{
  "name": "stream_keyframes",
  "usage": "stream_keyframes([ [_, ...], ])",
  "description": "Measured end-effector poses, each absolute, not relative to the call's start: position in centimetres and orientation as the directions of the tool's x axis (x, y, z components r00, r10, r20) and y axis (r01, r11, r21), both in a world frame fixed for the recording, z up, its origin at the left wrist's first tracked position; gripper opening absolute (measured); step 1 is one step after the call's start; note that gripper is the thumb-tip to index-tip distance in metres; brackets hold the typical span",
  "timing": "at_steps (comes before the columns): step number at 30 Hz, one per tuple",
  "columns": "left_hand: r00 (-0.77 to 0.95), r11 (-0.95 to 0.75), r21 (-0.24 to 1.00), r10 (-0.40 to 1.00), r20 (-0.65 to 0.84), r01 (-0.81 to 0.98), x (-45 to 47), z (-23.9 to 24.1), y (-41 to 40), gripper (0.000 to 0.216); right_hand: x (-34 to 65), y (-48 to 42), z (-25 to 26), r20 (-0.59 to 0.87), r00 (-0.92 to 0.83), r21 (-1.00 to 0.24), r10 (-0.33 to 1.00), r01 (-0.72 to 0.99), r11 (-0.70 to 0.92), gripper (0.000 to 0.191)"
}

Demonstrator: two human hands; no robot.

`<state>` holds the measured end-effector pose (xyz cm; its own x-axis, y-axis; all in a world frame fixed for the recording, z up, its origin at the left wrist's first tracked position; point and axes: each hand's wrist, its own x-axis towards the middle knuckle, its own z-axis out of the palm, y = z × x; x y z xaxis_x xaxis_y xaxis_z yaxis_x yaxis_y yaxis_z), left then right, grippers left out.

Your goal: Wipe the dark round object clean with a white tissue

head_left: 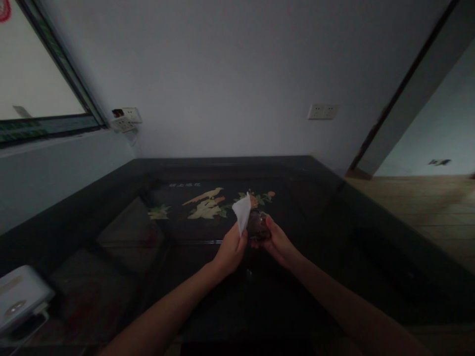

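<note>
My left hand (230, 249) is closed on a white tissue (242, 211), whose upper part fans out above the fingers. In my right hand (279, 242) is a small see-through glass (257, 225), with the thumb on its right side and fingers beneath. The tissue is right beside the glass, at its left; whether part of it goes inside, I cannot tell. Both hands are close together above a dark glossy table (237, 287). The light is dim, so the glass's outline is hard to make out.
A bird-and-flower picture (206, 205) decorates the tabletop beyond my hands. At the lower left is a white device (24, 296) with a cable. A dark flat object (389, 262) lies at the right. Wall sockets (322, 111) are on the wall behind.
</note>
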<state>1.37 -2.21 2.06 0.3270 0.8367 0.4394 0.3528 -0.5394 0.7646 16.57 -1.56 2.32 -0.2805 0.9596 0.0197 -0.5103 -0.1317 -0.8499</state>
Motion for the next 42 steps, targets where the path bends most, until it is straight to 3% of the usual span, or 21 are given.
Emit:
stream_keyframes([
  [6,0.394,-0.627,0.682,0.775,0.495,0.377,1.7,1.2,-2.6,0.043,17.0,-0.6,2.1,-0.006,-0.172,-0.788,0.985,-0.605,-0.11,0.044],
  [11,0.492,-0.71,0.561,0.702,0.515,0.426,1.9,1.0,-3.1,0.055,17.2,-0.1,1.6,-0.075,-0.133,-0.741,0.988,-0.656,-0.144,0.045],
  [16,0.595,-0.81,0.406,0.586,0.551,0.423,2.0,1.9,-3.6,0.073,17.1,-0.1,0.8,-0.036,-0.1,-0.757,0.994,-0.647,-0.092,0.038],
  [20,0.62,-0.825,0.357,0.565,0.544,0.438,1.8,2.6,-3.3,0.072,16.5,-0.5,0.7,-0.025,-0.172,-0.788,0.985,-0.603,-0.125,0.038],
  [25,0.56,-0.808,0.385,0.588,0.584,0.446,1.4,3.0,-2.6,0.059,16.0,-1.3,1.2,-0.048,-0.26,-0.824,0.964,-0.536,-0.185,0.04],
  [32,0.423,-0.659,0.565,0.752,0.505,0.496,1.1,2.6,-1.7,0.044,16.1,-1.5,1.4,-0.065,-0.317,-0.838,0.946,-0.497,-0.224,0.044],
  [38,0.403,-0.61,0.63,0.792,0.459,0.481,1.4,2.3,-1.8,0.04,16.9,-0.7,1.6,-0.074,-0.219,-0.794,0.973,-0.578,-0.19,0.045],
  [42,0.409,-0.636,0.61,0.771,0.487,0.472,1.6,2.3,-2.3,0.041,17.5,0.0,1.9,-0.083,-0.175,-0.757,0.981,-0.629,-0.176,0.044],
])
